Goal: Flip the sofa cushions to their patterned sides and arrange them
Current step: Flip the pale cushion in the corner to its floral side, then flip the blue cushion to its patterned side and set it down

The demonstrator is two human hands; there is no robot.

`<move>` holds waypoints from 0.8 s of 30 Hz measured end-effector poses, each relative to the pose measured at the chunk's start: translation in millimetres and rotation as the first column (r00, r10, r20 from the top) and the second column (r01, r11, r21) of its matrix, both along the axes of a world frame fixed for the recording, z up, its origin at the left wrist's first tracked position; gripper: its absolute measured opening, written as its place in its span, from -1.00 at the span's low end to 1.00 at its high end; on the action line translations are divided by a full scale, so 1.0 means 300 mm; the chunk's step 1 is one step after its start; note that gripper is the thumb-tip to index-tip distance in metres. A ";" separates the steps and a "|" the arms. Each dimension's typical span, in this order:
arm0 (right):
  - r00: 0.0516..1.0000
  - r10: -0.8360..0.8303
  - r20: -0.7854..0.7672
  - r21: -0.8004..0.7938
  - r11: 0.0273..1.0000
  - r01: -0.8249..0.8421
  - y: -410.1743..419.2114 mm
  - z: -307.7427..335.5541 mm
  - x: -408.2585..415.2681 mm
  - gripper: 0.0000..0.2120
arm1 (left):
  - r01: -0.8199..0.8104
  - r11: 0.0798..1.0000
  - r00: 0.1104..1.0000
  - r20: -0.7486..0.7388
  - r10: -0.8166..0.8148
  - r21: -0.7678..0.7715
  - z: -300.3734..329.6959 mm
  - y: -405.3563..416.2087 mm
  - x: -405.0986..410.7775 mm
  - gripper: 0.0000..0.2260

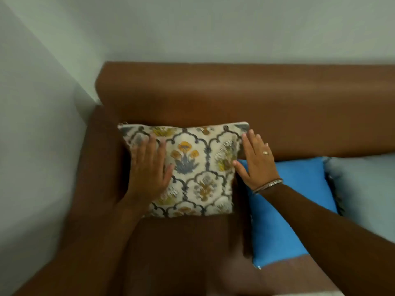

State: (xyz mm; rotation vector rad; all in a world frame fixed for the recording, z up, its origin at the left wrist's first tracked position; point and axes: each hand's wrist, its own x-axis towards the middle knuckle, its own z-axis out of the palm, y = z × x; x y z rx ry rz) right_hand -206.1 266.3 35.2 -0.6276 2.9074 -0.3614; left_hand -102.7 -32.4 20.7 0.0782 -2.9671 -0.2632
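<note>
A cream cushion with a blue and yellow floral pattern [196,167] leans against the backrest at the left end of the brown sofa [235,99], patterned side facing me. My left hand [149,169] lies flat on its left part, fingers spread. My right hand [255,161] rests flat against its right edge, fingers apart, with a ring and bangles on that arm. To the right, a plain blue cushion [288,210] lies on the seat, partly under my right forearm. Beyond it lies a pale grey-blue cushion [363,189] with a dark fringe along its left edge.
The sofa's left armrest [94,167] stands close to a pale wall [36,146] in the corner. The brown seat [181,253] lies in front of the patterned cushion. Another pale wall [213,28] rises behind the backrest.
</note>
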 end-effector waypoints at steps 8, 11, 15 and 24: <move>0.820 -0.474 0.320 0.121 0.879 0.460 0.855 -0.305 0.149 -0.24 | -0.266 0.723 0.849 0.511 -0.138 0.638 -0.289 0.891 0.146 -0.40; 0.668 -0.563 0.486 0.113 0.799 0.591 1.043 -0.399 0.103 -0.12 | -0.589 0.460 0.765 0.642 0.053 0.664 -0.392 1.098 0.128 -0.39; 0.491 -0.412 0.768 -0.092 0.688 0.720 1.152 -0.487 0.051 -0.05 | -0.732 0.292 0.679 0.697 0.231 0.616 -0.424 1.247 0.073 -0.40; 0.159 0.128 0.979 -0.191 0.311 0.931 1.414 -0.187 -0.117 -0.24 | -0.874 0.007 0.481 0.863 0.152 0.486 -0.290 0.923 0.117 -0.29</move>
